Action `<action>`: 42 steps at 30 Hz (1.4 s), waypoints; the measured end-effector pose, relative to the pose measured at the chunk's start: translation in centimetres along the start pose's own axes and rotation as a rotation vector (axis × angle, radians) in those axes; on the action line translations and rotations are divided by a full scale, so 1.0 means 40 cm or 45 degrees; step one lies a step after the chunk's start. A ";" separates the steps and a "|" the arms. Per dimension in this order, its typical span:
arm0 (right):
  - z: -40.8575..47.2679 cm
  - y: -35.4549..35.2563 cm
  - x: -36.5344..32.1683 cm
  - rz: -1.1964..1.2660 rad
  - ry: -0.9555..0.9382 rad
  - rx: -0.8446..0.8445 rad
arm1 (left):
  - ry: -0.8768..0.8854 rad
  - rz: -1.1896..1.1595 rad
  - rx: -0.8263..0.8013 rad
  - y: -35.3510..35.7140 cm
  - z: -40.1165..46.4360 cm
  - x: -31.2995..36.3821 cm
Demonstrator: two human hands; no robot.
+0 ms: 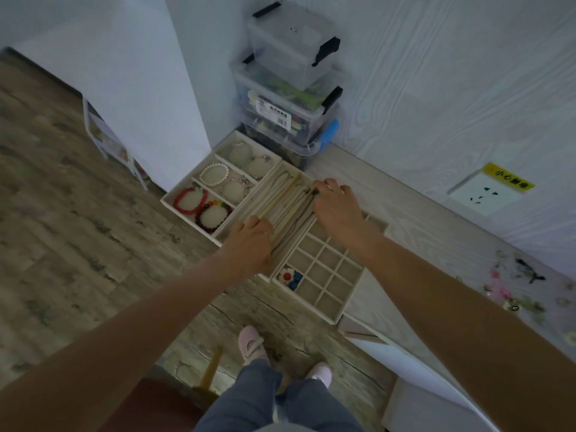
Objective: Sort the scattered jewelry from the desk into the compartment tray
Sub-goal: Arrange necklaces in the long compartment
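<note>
Head view: two hands, left (251,243) and right (335,204), grip one necklace tray (280,194) between two other trays.

Both bare arms reach forward; left hand (251,241) curls knuckles-up, right hand (335,204) spreads its fingers downward.

Head-worn view, steeply downward, near desk (405,210).

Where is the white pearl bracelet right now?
The white pearl bracelet lies in the left tray's middle compartment, between the red bead bracelets and the pale discs.
</note>
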State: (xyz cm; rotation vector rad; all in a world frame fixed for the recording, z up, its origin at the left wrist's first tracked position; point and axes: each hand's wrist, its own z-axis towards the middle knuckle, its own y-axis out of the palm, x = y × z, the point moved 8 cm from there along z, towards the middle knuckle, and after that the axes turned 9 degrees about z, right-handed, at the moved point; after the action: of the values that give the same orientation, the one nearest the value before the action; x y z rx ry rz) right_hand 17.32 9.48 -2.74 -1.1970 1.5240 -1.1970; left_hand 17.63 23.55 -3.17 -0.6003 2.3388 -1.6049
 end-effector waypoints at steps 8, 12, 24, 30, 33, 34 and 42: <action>-0.005 0.010 0.011 0.042 0.022 -0.038 | -0.148 -0.645 -0.165 0.002 0.022 -0.006; -0.008 0.006 0.009 0.042 0.014 -0.032 | -0.177 -0.571 -0.267 0.034 0.028 -0.003; -0.009 0.004 0.009 0.063 0.021 -0.014 | -0.216 -0.309 -0.355 0.033 0.021 -0.017; -0.008 0.007 0.010 0.054 0.017 -0.012 | -0.262 -0.441 -0.356 0.040 0.007 -0.031; -0.007 0.009 0.017 0.041 0.047 -0.024 | -0.237 -0.531 -0.331 0.036 0.000 -0.029; -0.006 0.008 0.020 0.040 0.059 -0.020 | -0.239 -0.566 -0.345 0.036 -0.005 -0.029; 0.003 0.007 0.027 0.022 0.082 0.023 | -0.158 -0.423 -0.456 0.049 -0.032 -0.033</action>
State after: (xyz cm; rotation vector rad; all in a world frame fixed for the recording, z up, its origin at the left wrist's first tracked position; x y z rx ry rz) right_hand 17.19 8.40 -3.09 -1.1415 1.5650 -1.2463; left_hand 17.87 25.83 -4.54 -1.1829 2.5486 -1.2186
